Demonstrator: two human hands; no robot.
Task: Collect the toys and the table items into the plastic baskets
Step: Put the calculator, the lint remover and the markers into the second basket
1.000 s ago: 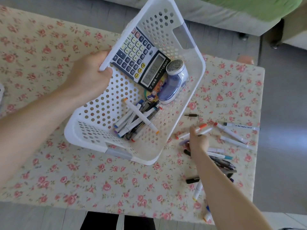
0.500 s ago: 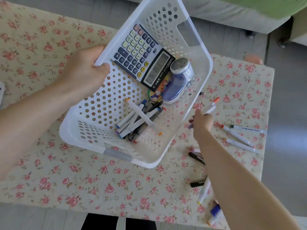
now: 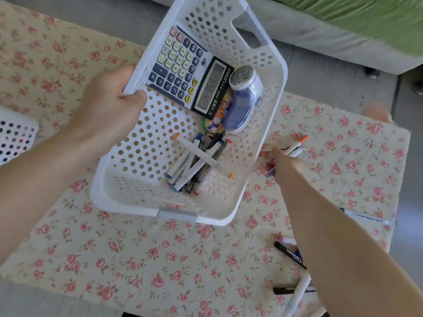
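L hand (image 3: 107, 106) grips the basket (image 3: 278, 92) by its left long rim: thumb hooked over the edge to the inside, fingers curled round the outside. The basket is held off the surface (image 3: 160, 259), tilted, far end raised.

Inside:
- calculator (image 3: 183, 76) leans on the left wall at the far end, keys up, display end pointing to the middle.
- shaver (image 3: 242, 99), white w/ blue body, lies just beside the display end, touching it, mesh head toward the far end, close to the right wall.
- round cartoon badge (image 3: 212, 124) is partly tucked under those two.
- pile (image 3: 196, 165) of markers sits near the middle of the floor, crossed over each other, one white marker w/ orange tips on top.

R hand (image 3: 286, 165) is outside the basket, just beside its right wall & above the surface, fingers closed round a bunch (image 3: 295, 148) of markers. An orange tip sticks out past the hand on the far side, and a purple end shows on the near side. Probably 2 or 3 markers, but blur makes the count unsure.

On the surface, by the right forearm, lie a black marker (image 3: 289, 251), a 2nd black one (image 3: 286, 290) & a white marker (image 3: 297, 296), all partly hidden by the arm. Another white one (image 3: 368, 218) lies near the right edge, well apart from the rest.

A corner of a 2nd basket (image 3: 16, 136) shows at the left edge of view. Beyond the surface there's a sofa (image 3: 320, 33) w/ a green cover.
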